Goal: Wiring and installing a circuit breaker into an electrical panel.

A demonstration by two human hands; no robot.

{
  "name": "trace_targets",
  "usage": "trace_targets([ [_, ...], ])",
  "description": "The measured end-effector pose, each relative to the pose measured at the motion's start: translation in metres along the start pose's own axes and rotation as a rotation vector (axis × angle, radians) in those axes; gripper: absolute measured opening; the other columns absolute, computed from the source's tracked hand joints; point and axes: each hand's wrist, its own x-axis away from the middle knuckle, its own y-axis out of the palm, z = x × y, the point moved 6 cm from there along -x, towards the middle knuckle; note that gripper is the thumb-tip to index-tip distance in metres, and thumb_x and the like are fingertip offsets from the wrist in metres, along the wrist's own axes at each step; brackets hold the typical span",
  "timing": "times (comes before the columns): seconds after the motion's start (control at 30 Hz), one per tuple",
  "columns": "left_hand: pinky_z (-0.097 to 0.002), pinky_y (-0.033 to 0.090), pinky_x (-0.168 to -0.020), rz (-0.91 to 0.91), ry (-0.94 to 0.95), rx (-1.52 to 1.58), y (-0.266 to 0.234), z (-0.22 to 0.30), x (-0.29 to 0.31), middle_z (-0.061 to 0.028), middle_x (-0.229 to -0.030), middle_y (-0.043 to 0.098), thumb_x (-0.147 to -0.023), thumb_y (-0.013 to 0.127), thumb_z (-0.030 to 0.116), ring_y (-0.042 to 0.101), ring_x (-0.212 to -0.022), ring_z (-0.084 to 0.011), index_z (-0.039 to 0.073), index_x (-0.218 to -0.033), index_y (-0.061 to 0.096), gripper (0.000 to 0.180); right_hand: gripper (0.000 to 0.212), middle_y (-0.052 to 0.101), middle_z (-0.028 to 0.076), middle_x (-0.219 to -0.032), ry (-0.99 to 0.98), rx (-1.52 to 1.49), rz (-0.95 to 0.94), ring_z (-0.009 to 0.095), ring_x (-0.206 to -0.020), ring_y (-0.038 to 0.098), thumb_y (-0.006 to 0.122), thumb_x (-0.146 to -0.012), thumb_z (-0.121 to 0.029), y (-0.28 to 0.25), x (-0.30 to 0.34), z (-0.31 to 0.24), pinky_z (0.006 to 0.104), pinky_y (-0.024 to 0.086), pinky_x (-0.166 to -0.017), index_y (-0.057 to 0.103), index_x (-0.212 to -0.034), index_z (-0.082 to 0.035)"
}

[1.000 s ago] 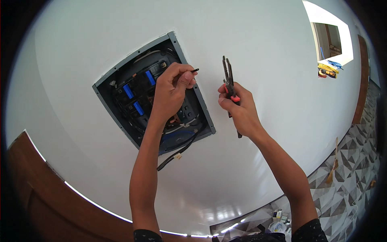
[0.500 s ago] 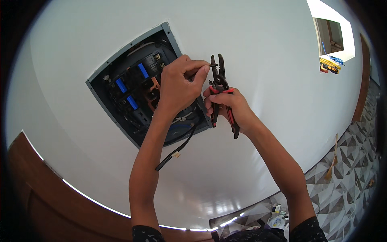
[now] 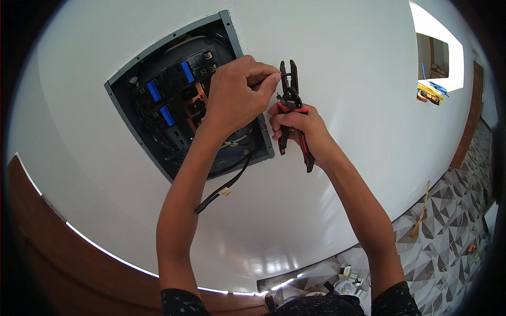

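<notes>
My left hand (image 3: 240,95) pinches the end of a thin black wire (image 3: 284,74) between thumb and forefinger, at the jaws of the wire strippers. My right hand (image 3: 311,129) is wrapped around the red and black handles of the wire strippers (image 3: 291,96); their jaws point up and stand slightly apart. Behind my left hand, a dark grey electrical panel box (image 3: 227,31) is set into the white wall. Inside it are black parts with blue blocks (image 3: 167,115) and copper-coloured bars (image 3: 194,105). My left hand and forearm hide part of the box.
Black cables (image 3: 226,185) with a pale tag hang out of the box's lower edge. A wall opening (image 3: 433,50) at upper right has yellow tools (image 3: 429,94) and blue wire on its sill. A broom (image 3: 420,217) and small packages (image 3: 352,284) are on the patterned floor.
The panel box sits higher and farther left in the view. Both hands and the wire strippers appear slightly higher, with the wire end still pinched at the jaws.
</notes>
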Motion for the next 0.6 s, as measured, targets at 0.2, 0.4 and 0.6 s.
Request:
trace_targets([
  [0.2,-0.0294,0.05,-0.062,0.017,0.006,0.034,0.0,0.0007,0.0025,-0.0062,-0.073,0.065,-0.085,0.072,0.018,0.065,-0.064,-0.0164,0.006,-0.091,0.078,0.015,0.017,0.052,0.003,-0.071,-0.02,0.101,0.046,0.013,-0.066,0.05,0.058,-0.084,-0.015,-0.0012,-0.0015,-0.0003,0.0282,0.039,-0.06,0.056,-0.092,-0.001],
  [0.4,-0.0285,0.048,-0.06,0.027,0.019,0.0,-0.001,-0.0003,0.0028,-0.0055,-0.072,0.065,-0.085,0.072,0.018,0.064,-0.062,-0.015,0.007,-0.091,0.078,0.014,0.019,0.051,0.003,-0.069,-0.04,0.274,0.139,0.013,-0.063,0.047,0.059,-0.083,-0.017,-0.0032,-0.0006,-0.0038,0.0292,0.038,-0.059,0.058,-0.091,0.0],
  [0.6,-0.0284,0.049,-0.061,0.048,0.018,0.02,-0.0032,-0.0008,0.0039,-0.0057,-0.073,0.066,-0.085,0.072,0.017,0.066,-0.063,-0.0153,0.006,-0.09,0.078,0.013,0.025,0.054,0.004,-0.071,-0.035,0.393,0.198,0.014,-0.065,0.048,0.061,-0.082,-0.019,-0.0036,-0.0013,-0.0048,0.0298,0.04,-0.063,0.06,-0.094,0.002],
])
